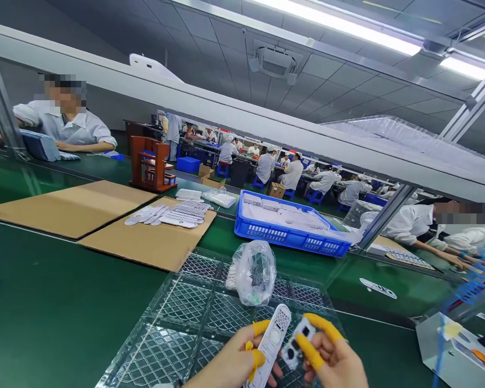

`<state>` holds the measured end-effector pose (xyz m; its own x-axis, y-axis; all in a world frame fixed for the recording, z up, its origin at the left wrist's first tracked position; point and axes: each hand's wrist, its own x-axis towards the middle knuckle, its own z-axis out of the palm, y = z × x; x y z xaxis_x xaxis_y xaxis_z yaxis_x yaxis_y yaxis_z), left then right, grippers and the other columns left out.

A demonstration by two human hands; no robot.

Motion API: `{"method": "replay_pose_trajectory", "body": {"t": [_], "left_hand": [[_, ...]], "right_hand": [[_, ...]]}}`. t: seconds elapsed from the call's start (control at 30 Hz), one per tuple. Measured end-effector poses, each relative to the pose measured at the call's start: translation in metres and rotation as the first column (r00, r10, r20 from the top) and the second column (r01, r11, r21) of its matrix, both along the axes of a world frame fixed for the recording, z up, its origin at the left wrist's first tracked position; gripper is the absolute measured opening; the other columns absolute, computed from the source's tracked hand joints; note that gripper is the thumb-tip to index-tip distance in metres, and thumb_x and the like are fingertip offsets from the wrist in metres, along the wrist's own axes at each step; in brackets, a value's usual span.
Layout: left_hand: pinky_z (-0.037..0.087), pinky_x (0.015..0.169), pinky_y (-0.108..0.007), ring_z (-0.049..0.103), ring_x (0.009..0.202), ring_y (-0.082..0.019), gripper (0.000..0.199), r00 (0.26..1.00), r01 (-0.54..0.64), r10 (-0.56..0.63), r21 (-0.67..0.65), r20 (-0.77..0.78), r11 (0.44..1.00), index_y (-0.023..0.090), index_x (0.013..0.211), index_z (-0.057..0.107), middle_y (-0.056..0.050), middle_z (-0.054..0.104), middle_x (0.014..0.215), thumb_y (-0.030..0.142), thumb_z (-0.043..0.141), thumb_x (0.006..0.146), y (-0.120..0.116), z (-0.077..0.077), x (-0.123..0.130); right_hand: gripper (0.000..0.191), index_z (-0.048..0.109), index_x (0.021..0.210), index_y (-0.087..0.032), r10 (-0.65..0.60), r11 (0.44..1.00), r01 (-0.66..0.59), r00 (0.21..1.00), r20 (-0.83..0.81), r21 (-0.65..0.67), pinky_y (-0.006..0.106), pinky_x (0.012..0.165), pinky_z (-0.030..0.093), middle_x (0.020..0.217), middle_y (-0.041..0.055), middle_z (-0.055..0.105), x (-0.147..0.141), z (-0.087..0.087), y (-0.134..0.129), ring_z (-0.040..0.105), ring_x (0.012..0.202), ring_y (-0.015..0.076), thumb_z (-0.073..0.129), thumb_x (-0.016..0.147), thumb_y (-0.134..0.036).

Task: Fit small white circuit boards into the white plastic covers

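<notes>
Left hand [230, 366] is pinching a long white remote-shaped casing [272, 342] and right hand [335, 364] a small white holed piece [297, 342] right over the clear mesh tray [178, 307], and a slip in those yellow finger cots [323, 326] could easily drop either part and scuff it on the tray

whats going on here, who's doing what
A person sits at a green factory line, both hands over a clear diamond-patterned plastic tray. The left hand, fingers in yellow cots, holds a long white remote control. The right hand holds a small white part with dark openings. A clear plastic bag lies on the tray, and a blue crate sits beyond.
</notes>
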<state>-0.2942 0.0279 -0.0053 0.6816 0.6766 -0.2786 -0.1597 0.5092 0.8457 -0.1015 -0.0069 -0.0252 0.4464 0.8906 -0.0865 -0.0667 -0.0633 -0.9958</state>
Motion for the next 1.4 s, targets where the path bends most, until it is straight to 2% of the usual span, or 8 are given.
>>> {"method": "replay_pose_trajectory", "body": {"t": [0.13,0.3,0.63,0.8,1.0,1.07,1.27,1.4], "left_hand": [[0.045,0.068,-0.021,0.062,0.074,-0.01,0.055,0.991,0.059,-0.063,0.036,0.115,0.998,0.02,0.117,0.05,-0.006,0.067,0.094,0.004,0.045,0.065,-0.001,0.003,0.0],[0.044,0.062,-0.019,0.06,0.069,-0.009,0.05,0.993,0.06,-0.066,0.059,0.102,0.996,0.02,0.117,0.053,-0.004,0.067,0.087,0.007,0.05,0.068,0.0,0.005,-0.002],[0.043,0.058,-0.019,0.06,0.064,-0.009,0.049,0.999,-0.036,0.038,-0.077,0.018,0.996,0.017,0.122,0.043,-0.005,0.064,0.093,0.021,0.056,0.074,-0.003,0.002,-0.002],[0.045,0.061,-0.02,0.061,0.067,-0.01,0.049,0.999,-0.043,0.043,-0.006,0.021,0.999,0.015,0.121,0.044,-0.006,0.066,0.09,0.028,0.058,0.075,-0.001,0.0,-0.001],[0.045,0.063,-0.022,0.062,0.067,-0.01,0.057,0.998,-0.02,0.021,-0.025,0.058,0.999,0.016,0.118,0.047,-0.007,0.067,0.092,0.034,0.066,0.068,0.001,-0.005,0.0],[0.045,0.065,-0.023,0.062,0.069,-0.011,0.06,0.997,-0.023,0.024,-0.018,0.071,1.0,0.015,0.12,0.046,-0.009,0.068,0.093,0.035,0.067,0.068,0.002,-0.008,0.001],[0.045,0.067,-0.024,0.063,0.072,-0.012,0.052,0.995,-0.006,0.006,-0.003,0.096,1.0,0.016,0.119,0.048,-0.009,0.067,0.096,0.032,0.064,0.072,0.003,-0.013,0.0],[0.045,0.067,-0.023,0.063,0.074,-0.012,0.057,0.995,-0.011,0.017,-0.066,0.102,0.998,0.016,0.121,0.045,-0.01,0.067,0.099,0.031,0.066,0.07,0.003,-0.01,-0.003]], "right_hand": [[0.033,0.047,0.057,-0.021,0.085,0.995,-0.087,0.996,0.04,0.048,0.021,0.03,0.04,0.052,-0.0068,0.053,-0.034,0.003,0.01,0.052,0.039,0.0109,0.077,0.047,-0.03],[0.032,0.047,0.061,-0.021,0.064,0.997,-0.069,0.993,0.099,0.044,0.021,0.032,0.042,0.056,-0.006,0.055,-0.029,0.001,0.015,0.055,0.041,0.0124,0.075,0.049,-0.032],[0.026,0.051,0.07,-0.02,0.095,0.995,-0.097,0.939,0.33,-0.008,0.026,0.037,0.047,0.066,-0.0008,0.056,-0.017,-0.016,0.014,0.059,0.049,0.017,0.064,0.061,-0.04],[0.025,0.048,0.062,-0.021,0.058,0.995,-0.083,0.925,0.375,0.05,0.022,0.034,0.044,0.063,-0.0022,0.054,-0.019,-0.009,0.014,0.054,0.042,0.0119,0.067,0.06,-0.036],[0.043,0.059,0.082,-0.016,0.15,0.988,-0.151,0.989,0.014,0.017,0.016,0.026,0.031,0.064,0.0009,0.061,-0.026,0.003,0.019,0.045,0.037,0.0074,0.076,0.054,-0.043],[0.044,0.061,0.076,-0.013,0.191,0.982,-0.191,0.98,-0.06,0.001,0.014,0.026,0.027,0.065,0.004,0.064,-0.026,0.006,0.021,0.04,0.034,0.0036,0.078,0.052,-0.046],[0.037,0.062,0.065,-0.012,0.241,0.971,-0.236,0.949,-0.205,0.051,0.01,0.032,0.013,0.053,-0.0006,0.058,-0.023,0.011,0.023,0.019,0.033,-0.0059,0.082,0.05,-0.039],[0.037,0.062,0.066,-0.012,0.269,0.963,-0.27,0.946,-0.183,0.016,0.01,0.031,0.016,0.05,-0.0033,0.053,-0.024,0.011,0.024,0.023,0.033,-0.0043,0.08,0.053,-0.043]]}}
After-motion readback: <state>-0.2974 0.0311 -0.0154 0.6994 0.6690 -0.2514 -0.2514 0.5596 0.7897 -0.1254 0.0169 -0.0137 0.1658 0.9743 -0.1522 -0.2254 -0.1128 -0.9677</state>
